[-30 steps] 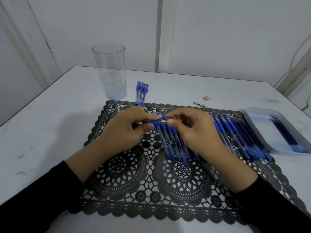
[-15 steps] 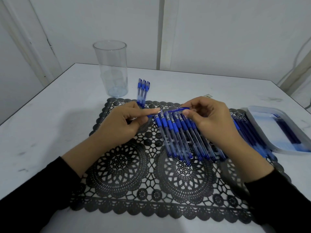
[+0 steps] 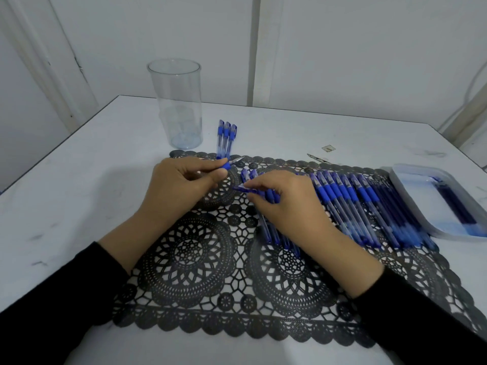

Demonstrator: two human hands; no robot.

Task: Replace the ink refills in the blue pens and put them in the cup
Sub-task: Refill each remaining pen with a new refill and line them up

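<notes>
The left hand (image 3: 181, 185) pinches a pen's blue grip piece (image 3: 227, 165) between thumb and forefinger, with the metal tip pointing away to the right. The right hand (image 3: 284, 204) pinches what looks like the clear barrel (image 3: 243, 189) just above the lace mat (image 3: 195, 248). The two parts are near each other but apart, so the pen seems to be open for its refill swap. The fresh refills (image 3: 453, 204) appear to lie in the tray (image 3: 419, 188) at the far right. A new one should go in straight, with both halves lined up before a light twist, so the thread does not bind. The right wrist hangs over the row of pens (image 3: 342, 201) and should lift clear rather than sweep them. The cup (image 3: 175, 106) stands on the tabletop (image 3: 79, 180) beyond the mat, with no pens showing inside and three pens (image 3: 226, 139) lying just beside it.
</notes>
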